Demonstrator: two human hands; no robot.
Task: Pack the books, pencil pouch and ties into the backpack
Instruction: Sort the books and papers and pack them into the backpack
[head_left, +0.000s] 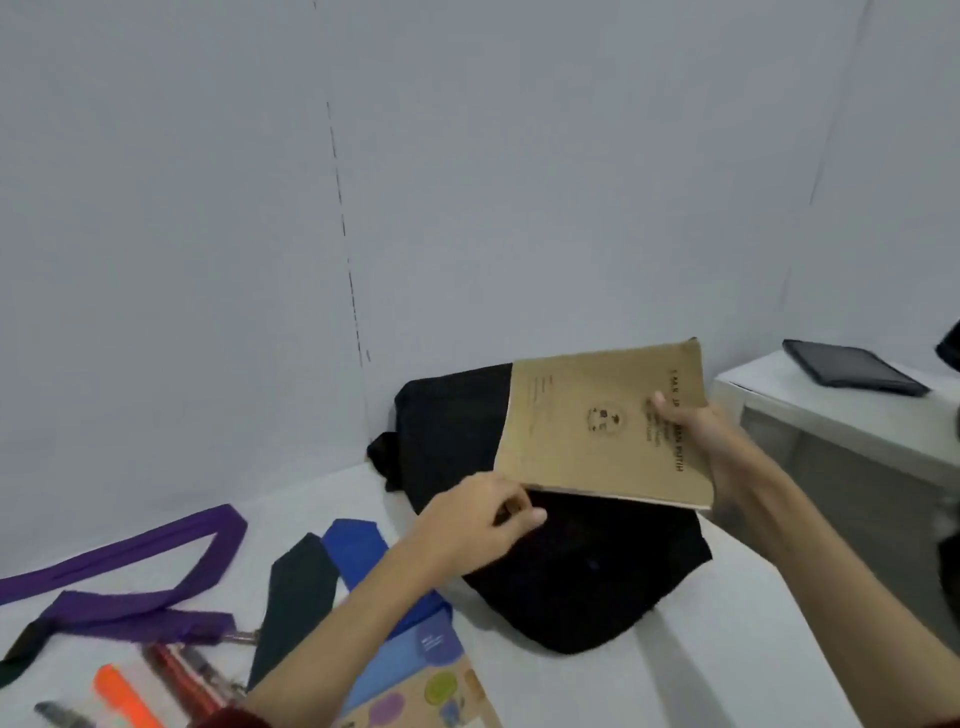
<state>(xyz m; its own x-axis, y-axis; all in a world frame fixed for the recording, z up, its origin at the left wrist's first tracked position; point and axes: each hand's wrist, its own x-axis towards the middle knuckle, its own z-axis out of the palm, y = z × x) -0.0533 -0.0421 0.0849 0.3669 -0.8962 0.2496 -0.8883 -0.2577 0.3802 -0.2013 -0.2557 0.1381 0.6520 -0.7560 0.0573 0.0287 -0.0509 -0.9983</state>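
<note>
right hand (698, 431) grips a brown book (602, 426) by its right edge, thumb on the cover, fingers underneath, holding it in the air over the black backpack (571, 587), cover up & tilted a bit. left hand (480, 519) sits at the book's lower left corner, fingers curled in w/ fingertips pinching at the backpack's top edge just below the book; exactly what it holds is too dark to tell. backpack lies flat on the white counter (727, 649), back end near the grey wall (467, 182). left of it, on the counter, 3 ties: a purple tie (135, 582) looped & sprawled far left, a black tie (296, 592) next, a blue tie (358, 551) beside it, partly under the left forearm. another book (415, 680) w/ blue cover & coloured stickers lies near the bottom edge, touching the blue tie's lower end. bottom left: a clear pencil pouch (176, 680) w/ an orange highlighter (124, 696) & red pens (182, 675) showing, blurry. far right, a separate white table (831, 415) carries a dark tablet (852, 366), well apart from the backpack.
</note>
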